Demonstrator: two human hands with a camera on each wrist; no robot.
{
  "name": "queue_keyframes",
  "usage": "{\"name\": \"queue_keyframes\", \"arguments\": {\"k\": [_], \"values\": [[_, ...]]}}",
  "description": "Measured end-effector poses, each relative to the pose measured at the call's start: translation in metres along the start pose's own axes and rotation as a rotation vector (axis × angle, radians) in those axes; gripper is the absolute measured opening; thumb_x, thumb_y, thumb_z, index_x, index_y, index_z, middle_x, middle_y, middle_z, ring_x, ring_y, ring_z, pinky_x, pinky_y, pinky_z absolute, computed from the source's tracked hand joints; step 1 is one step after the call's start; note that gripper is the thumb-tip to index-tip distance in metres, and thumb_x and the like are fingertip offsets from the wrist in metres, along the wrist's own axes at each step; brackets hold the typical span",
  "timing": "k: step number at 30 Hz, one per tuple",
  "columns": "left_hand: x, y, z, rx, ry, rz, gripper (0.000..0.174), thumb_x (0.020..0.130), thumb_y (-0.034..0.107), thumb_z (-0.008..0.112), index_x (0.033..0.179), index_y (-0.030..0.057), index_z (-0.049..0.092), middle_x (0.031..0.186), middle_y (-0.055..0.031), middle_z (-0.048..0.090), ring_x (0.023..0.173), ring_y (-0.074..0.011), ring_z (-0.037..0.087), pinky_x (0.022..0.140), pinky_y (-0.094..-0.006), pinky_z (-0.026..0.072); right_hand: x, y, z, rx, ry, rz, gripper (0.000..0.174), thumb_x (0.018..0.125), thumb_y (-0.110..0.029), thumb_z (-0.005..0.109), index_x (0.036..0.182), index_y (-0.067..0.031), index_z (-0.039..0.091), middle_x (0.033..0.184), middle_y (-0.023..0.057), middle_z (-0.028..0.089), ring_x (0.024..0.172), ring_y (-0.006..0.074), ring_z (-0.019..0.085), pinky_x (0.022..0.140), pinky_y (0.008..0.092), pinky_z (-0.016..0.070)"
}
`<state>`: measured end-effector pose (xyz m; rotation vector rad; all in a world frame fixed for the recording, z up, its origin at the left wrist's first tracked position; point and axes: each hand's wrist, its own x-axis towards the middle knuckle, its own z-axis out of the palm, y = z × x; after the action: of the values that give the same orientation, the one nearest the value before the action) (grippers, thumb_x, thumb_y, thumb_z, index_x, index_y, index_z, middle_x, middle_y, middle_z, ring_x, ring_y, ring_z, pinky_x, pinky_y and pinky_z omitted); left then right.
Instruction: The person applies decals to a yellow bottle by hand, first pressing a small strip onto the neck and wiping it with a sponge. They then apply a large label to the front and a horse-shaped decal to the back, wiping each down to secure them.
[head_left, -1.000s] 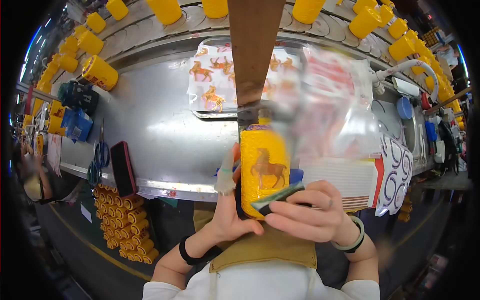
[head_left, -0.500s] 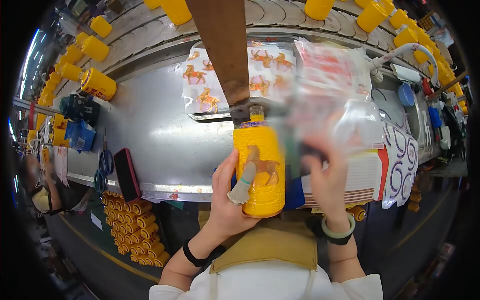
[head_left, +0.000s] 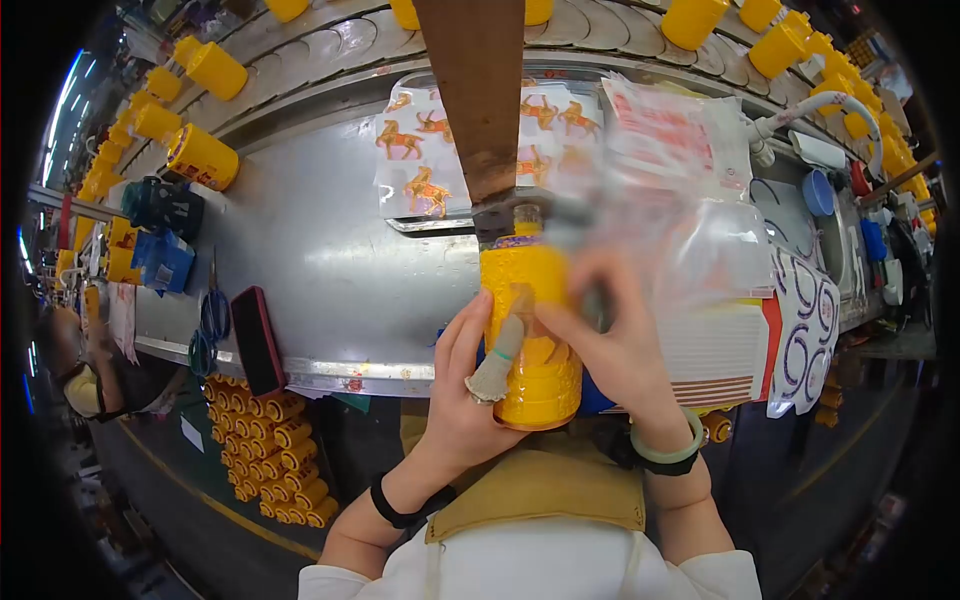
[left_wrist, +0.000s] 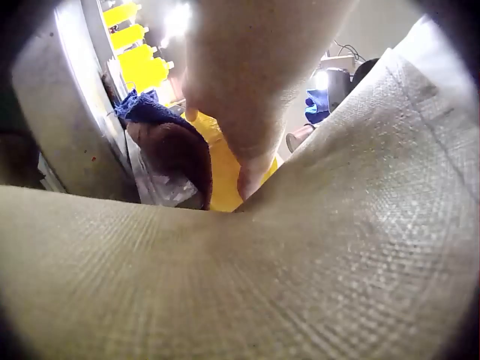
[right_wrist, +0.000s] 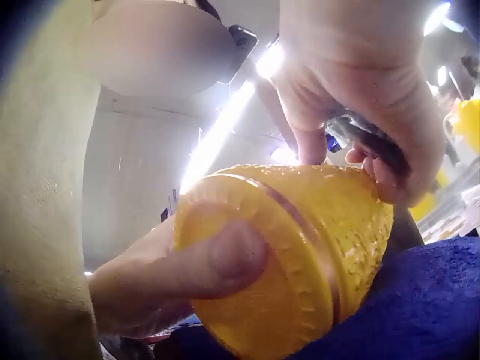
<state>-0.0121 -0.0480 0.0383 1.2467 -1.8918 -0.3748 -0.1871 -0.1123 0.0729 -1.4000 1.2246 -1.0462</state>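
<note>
We see the yellow bottle [head_left: 537, 385] between both hands, left hand [head_left: 460, 395] curled round its base, right hand [head_left: 615, 345] pinching a dark pad [right_wrist: 375, 146] against its upper side.

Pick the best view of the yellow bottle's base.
Right wrist: the yellow bottle turns its ribbed base to the camera, the left hand gripping it and the right hand holding a dark tool. The head view shows only its side; the left wrist, a yellow sliver.
</note>
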Motion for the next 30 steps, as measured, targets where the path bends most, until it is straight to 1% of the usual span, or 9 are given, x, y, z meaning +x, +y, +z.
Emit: {"name": "queue_keyframes", "arguments": {"k": [7, 10, 11, 13, 15, 17, 19, 24, 30], "values": [[0.001, 0.0, 0.001, 0.015, 0.013, 0.018, 0.1, 0.064, 0.03, 0.098, 0.147, 0.0019, 0.049, 0.153, -0.024, 0.04, 0.132, -0.0411, 0.049, 0.107, -0.0454, 0.042, -0.002, 0.001, 0.002, 0.038, -0.002, -0.023, 0.037, 0.086, -0.006, 0.077, 0.108, -0.0043, 0.048, 0.094, 0.0076, 0.062, 0.09, 0.014, 0.06, 0.08, 0.0306, 0.0485], [0.003, 0.003, -0.002, 0.033, -0.022, 0.007, 0.101, 0.064, 0.029, 0.097, 0.148, 0.0016, 0.048, 0.152, -0.0242, 0.04, 0.131, -0.0423, 0.049, 0.107, -0.0466, 0.0434, -0.002, 0.004, 0.001, 0.051, 0.016, -0.016, 0.037, 0.085, -0.006, 0.078, 0.107, -0.0044, 0.049, 0.091, 0.005, 0.059, 0.084, 0.0125, 0.056, 0.076, 0.0289, 0.0467], [0.005, 0.007, -0.004, 0.032, -0.023, 0.009, 0.101, 0.064, 0.029, 0.097, 0.148, 0.0016, 0.048, 0.152, -0.0242, 0.04, 0.131, -0.0423, 0.049, 0.107, -0.0466, 0.0434, -0.002, 0.011, -0.001, 0.047, 0.015, -0.029, 0.033, 0.088, -0.006, 0.076, 0.107, -0.0046, 0.05, 0.09, 0.0029, 0.057, 0.08, 0.0109, 0.053, 0.073, 0.0275, 0.0447], [0.01, 0.017, -0.011, 0.064, -0.117, -0.063, 0.09, 0.067, 0.03, 0.094, 0.143, 0.0031, 0.054, 0.154, -0.0269, 0.037, 0.134, -0.0468, 0.047, 0.109, -0.0488, 0.0438, -0.003, 0.014, -0.005, 0.042, 0.019, -0.043, 0.028, 0.09, -0.007, 0.074, 0.108, -0.0048, 0.052, 0.089, 0.0008, 0.054, 0.077, 0.0093, 0.049, 0.071, 0.0261, 0.0427], [0.012, 0.02, -0.014, 0.059, -0.13, -0.071, 0.094, 0.065, 0.03, 0.095, 0.144, 0.0026, 0.052, 0.154, -0.0269, 0.037, 0.135, -0.0468, 0.046, 0.11, -0.0489, 0.043, -0.006, 0.01, -0.009, 0.48, 0.071, 0.276, 0.016, 0.098, -0.01, 0.066, 0.11, -0.0057, 0.055, 0.087, -0.0018, 0.051, 0.074, 0.0075, 0.045, 0.068, 0.0241, 0.0393], [0.01, 0.018, -0.013, 0.058, -0.144, -0.078, 0.097, 0.064, 0.031, 0.096, 0.145, 0.0022, 0.051, 0.154, -0.0269, 0.036, 0.135, -0.0468, 0.046, 0.11, -0.049, 0.0422, -0.01, 0.014, -0.011, 0.531, 0.083, 0.263, 0.013, 0.101, -0.012, 0.062, 0.111, -0.0062, 0.056, 0.087, -0.0021, 0.05, 0.074, 0.0072, 0.045, 0.068, 0.0239, 0.0391], [0.005, 0.007, -0.014, -0.232, -0.146, -0.186, 0.106, 0.061, 0.032, 0.098, 0.148, 0.0014, 0.047, 0.155, -0.0268, 0.035, 0.136, -0.0459, 0.046, 0.111, -0.0489, 0.0413, -0.014, 0.02, -0.012, 0.585, 0.095, 0.25, 0.011, 0.104, -0.014, 0.058, 0.112, -0.0067, 0.057, 0.087, -0.0024, 0.05, 0.074, 0.0069, 0.045, 0.068, 0.0236, 0.039], [0.005, 0.004, -0.018, -0.167, -0.146, -0.143, 0.113, 0.059, 0.032, 0.099, 0.152, 0.0014, 0.041, 0.156, -0.0256, 0.035, 0.136, -0.0449, 0.046, 0.112, -0.0493, 0.0406, -0.023, 0.022, -0.009, 0.536, 0.094, 0.314, 0.012, 0.105, -0.016, 0.057, 0.112, -0.0068, 0.057, 0.087, -0.002, 0.052, 0.074, 0.0069, 0.046, 0.068, 0.0231, 0.0397], [0.019, 0.023, -0.024, 0.002, -0.207, -0.111, 0.094, 0.063, 0.028, 0.096, 0.144, 0.0034, 0.054, 0.152, -0.0331, 0.036, 0.133, -0.0477, 0.048, 0.108, -0.0492, 0.0452, -0.026, 0.02, -0.008, 0.514, 0.068, 0.297, 0.012, 0.106, -0.017, 0.057, 0.111, -0.0071, 0.056, 0.086, -0.0024, 0.052, 0.074, 0.0067, 0.046, 0.068, 0.0229, 0.0398]]}}
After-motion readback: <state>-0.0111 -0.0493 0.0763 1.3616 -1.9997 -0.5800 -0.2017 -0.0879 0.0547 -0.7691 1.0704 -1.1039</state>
